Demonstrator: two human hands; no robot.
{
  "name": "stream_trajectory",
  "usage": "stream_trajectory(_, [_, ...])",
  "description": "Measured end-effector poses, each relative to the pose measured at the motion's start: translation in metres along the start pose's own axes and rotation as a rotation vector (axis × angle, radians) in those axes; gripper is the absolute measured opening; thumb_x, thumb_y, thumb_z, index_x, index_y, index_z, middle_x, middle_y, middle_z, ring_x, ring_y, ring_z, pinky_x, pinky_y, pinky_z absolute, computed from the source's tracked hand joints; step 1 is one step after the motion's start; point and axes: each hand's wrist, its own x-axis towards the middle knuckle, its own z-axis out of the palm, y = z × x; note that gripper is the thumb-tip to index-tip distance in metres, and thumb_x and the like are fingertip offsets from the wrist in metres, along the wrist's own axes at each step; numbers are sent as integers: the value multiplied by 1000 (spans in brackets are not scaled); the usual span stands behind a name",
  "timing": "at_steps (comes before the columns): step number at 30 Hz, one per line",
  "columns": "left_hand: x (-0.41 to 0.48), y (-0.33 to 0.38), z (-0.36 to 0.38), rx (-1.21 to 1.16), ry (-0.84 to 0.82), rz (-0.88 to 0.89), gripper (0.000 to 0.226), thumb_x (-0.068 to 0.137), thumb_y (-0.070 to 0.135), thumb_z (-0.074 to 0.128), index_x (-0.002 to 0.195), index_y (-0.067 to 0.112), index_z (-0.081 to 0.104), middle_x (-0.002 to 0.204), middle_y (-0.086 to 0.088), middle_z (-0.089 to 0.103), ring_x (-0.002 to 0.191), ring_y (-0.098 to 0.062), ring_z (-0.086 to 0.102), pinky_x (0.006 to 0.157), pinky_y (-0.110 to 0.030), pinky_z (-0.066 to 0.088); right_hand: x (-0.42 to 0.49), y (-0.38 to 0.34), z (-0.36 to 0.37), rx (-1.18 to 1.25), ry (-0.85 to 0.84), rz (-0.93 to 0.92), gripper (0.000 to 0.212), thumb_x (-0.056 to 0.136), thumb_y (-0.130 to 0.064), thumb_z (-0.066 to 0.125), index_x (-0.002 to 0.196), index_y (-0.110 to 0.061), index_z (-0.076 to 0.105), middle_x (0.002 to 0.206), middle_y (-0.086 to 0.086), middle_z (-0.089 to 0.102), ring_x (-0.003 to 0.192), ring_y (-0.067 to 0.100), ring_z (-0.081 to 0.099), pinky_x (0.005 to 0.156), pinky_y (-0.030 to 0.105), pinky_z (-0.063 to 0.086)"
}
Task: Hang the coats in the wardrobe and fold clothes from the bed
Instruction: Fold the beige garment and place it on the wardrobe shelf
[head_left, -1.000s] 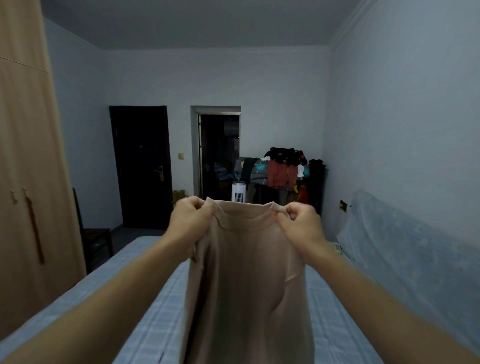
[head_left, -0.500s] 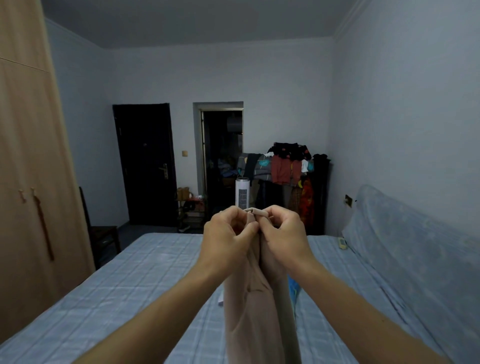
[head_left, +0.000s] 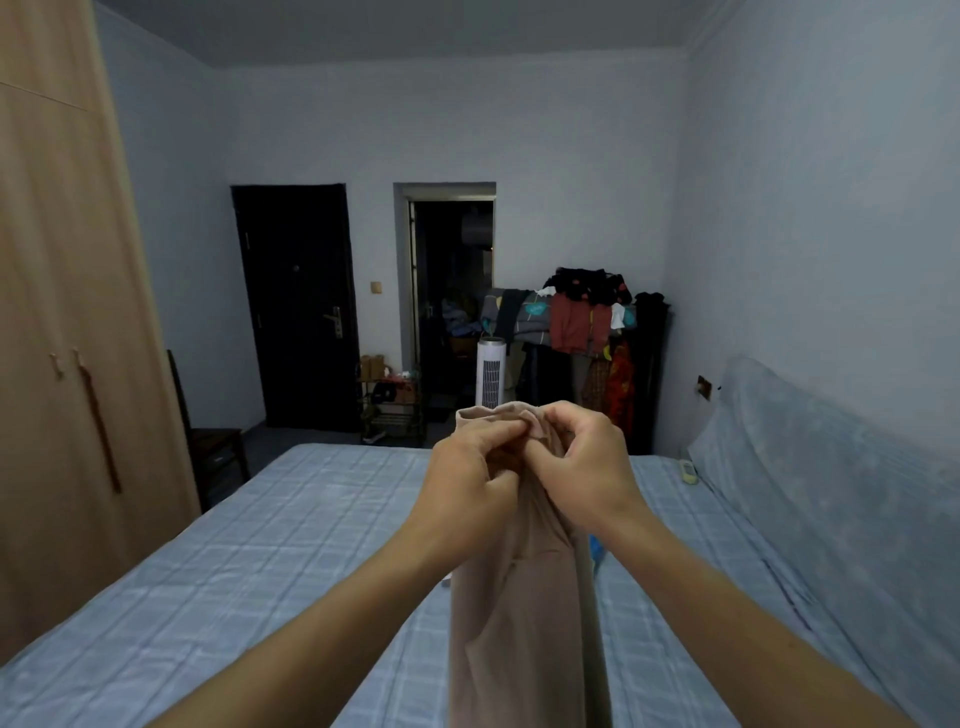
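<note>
A beige shirt (head_left: 519, 613) hangs folded lengthwise in the air over the bed (head_left: 249, 571). My left hand (head_left: 467, 478) and my right hand (head_left: 579, 467) are pressed close together at its top edge, each pinching the collar and shoulder fabric. The garment drops in a narrow strip between my forearms to the bottom of the view. The wooden wardrobe (head_left: 67, 332) stands on the left with its doors closed.
A padded headboard (head_left: 831, 493) runs along the right wall, with a remote (head_left: 688, 470) beside it. A dark chair (head_left: 213, 447) sits past the wardrobe. At the far end are a black door (head_left: 296, 306), a white tower fan (head_left: 491, 374) and a loaded clothes rack (head_left: 587, 322).
My hands came together from shoulder-width apart, folding the spread shirt in half lengthwise. Since half a second ago they have shifted their pinch at the collar.
</note>
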Motion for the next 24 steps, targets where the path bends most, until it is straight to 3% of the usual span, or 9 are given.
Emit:
stream_trajectory(5, [-6,-3,-4,136,35,159,48,81,-2,60,125,17,66,122,3,64,114,-3,56,100,-22,46,0,-1,1,-27,31,-2,12,88,-16,63,88,-22,73,75,-6,71,72,7,66,66,30,56])
stream_trajectory(8, [-8,-11,-10,262,119,228,37,84,7,65,119,19,69,112,6,62,102,-3,55,85,-12,46,-1,-2,2,-19,35,-11,12,92,-24,63,85,-22,72,73,-3,70,71,12,65,65,36,54])
stream_trajectory(10, [-7,-14,-17,439,214,257,32,83,12,69,114,21,69,108,7,59,100,-8,50,81,-13,43,-3,-3,1,10,19,-29,12,93,-26,63,85,-25,72,72,-3,69,69,16,64,63,36,53])
stream_trajectory(13, [-2,-19,-28,602,301,296,50,76,16,74,123,23,60,124,4,52,112,-16,45,91,-27,44,-5,-3,-2,63,-18,-45,14,94,-22,62,86,-25,73,74,-1,70,73,25,64,66,42,54])
stream_trajectory(15, [3,-20,-35,637,246,279,66,74,23,76,134,27,48,131,5,50,119,-17,44,97,-32,40,-5,-4,-4,91,-45,-56,14,95,-23,61,89,-25,74,77,0,70,76,25,64,69,42,54])
stream_trajectory(17, [8,-22,-40,562,126,192,66,76,29,76,134,31,45,122,10,57,113,-13,50,96,-34,43,-5,-5,-6,106,-68,-77,13,94,-24,62,91,-26,74,77,-1,69,76,22,63,70,38,54])
stream_trajectory(19, [13,-23,-44,395,26,120,43,79,29,76,118,31,58,103,15,65,97,-5,59,86,-33,52,-6,-5,-9,115,-83,-98,12,93,-24,62,92,-25,74,78,-1,69,76,22,63,70,38,53])
stream_trajectory(21, [14,-23,-46,256,-10,115,15,83,23,75,95,29,69,85,14,68,82,-4,63,75,-34,56,-7,-4,-12,121,-95,-123,11,93,-22,63,92,-23,74,78,1,69,74,24,61,69,39,52])
stream_trajectory(24, [14,-20,-46,163,-16,140,8,85,21,73,83,28,70,76,10,68,75,-9,65,67,-35,57,-10,-3,-17,119,-116,-166,9,93,-19,64,93,-21,72,78,3,67,72,24,59,67,39,51])
